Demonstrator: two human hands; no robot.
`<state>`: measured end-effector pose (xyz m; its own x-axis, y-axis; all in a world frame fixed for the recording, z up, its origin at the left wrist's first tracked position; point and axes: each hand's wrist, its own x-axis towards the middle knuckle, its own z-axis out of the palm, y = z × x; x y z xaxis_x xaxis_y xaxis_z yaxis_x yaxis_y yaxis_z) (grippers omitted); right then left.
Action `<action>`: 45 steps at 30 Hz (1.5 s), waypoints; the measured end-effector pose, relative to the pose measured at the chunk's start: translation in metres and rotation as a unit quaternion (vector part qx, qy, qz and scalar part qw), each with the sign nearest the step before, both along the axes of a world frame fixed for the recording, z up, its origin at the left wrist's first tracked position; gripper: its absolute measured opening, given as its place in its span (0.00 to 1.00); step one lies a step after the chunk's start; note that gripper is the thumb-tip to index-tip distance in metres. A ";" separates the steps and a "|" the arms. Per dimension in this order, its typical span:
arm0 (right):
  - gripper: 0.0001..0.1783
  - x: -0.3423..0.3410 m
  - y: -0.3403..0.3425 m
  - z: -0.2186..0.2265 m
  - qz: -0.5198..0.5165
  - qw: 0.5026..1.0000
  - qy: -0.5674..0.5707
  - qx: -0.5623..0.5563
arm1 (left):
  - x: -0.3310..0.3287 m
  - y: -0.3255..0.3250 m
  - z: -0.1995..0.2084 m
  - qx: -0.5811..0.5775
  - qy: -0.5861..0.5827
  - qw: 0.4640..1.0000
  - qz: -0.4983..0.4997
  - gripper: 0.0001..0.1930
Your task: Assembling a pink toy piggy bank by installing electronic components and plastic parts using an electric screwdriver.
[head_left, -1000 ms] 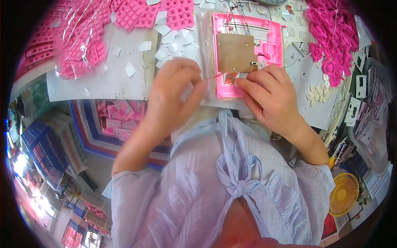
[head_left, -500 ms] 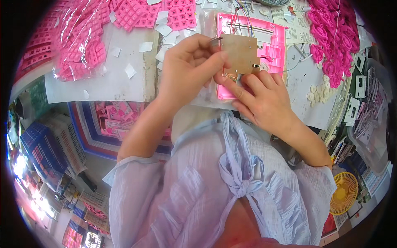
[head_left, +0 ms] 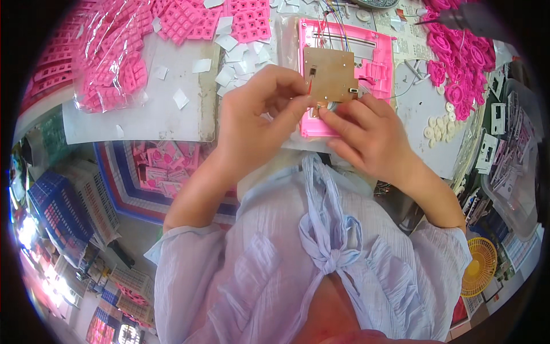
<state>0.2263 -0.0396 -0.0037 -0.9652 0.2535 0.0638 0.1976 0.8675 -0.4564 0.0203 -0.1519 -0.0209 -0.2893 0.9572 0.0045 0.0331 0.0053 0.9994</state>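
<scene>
A pink plastic housing lies on the table in front of me, with a brown circuit board over it. My left hand is at the board's left edge, thumb and fingers pinched on a thin red wire. Above that wire a small black part sits on the board. My right hand grips the board's lower right edge with bent fingers. Its index fingertip reaches a small copper-coloured part near the lower left corner; the fingers partly hide it. Several thin wires run up from the housing's top.
Pink button pieces in clear plastic and white paper squares lie to the left. Pink rings and white discs are at the right. A dark pointed tool hangs over the upper right. Below the table's left stands a basket.
My left hand has shifted slightly down and left, uncovering the small black part and the red wire. The dark pointed tool has come into view at the upper right.
</scene>
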 end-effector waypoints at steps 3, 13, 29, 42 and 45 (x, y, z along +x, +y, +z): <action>0.27 -0.001 -0.008 0.001 -0.009 0.999 -0.010 0.029 | -0.002 0.000 0.005 0.016 0.125 0.991 -0.047 0.06; 0.16 -0.005 0.030 0.018 -0.052 0.980 0.175 -0.078 | 0.007 0.019 0.010 0.062 0.207 0.968 -0.126 0.10; 0.11 0.057 0.003 -0.010 -0.111 0.983 0.141 -0.037 | 0.002 0.039 0.017 0.005 0.432 0.882 -0.187 0.16; 0.11 0.059 0.009 -0.030 -0.064 0.969 0.221 -0.093 | 0.052 0.018 -0.013 0.150 0.369 0.895 -0.200 0.13; 0.11 0.057 0.005 -0.025 -0.072 0.974 0.205 -0.058 | 0.052 0.016 -0.014 0.147 0.369 0.896 -0.200 0.13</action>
<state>0.2830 -0.0344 -0.0286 -0.8183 0.4128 0.4000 0.0939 0.7825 -0.6155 0.0726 -0.1355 -0.0351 0.2621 0.9101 0.3211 0.6257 -0.4136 0.6614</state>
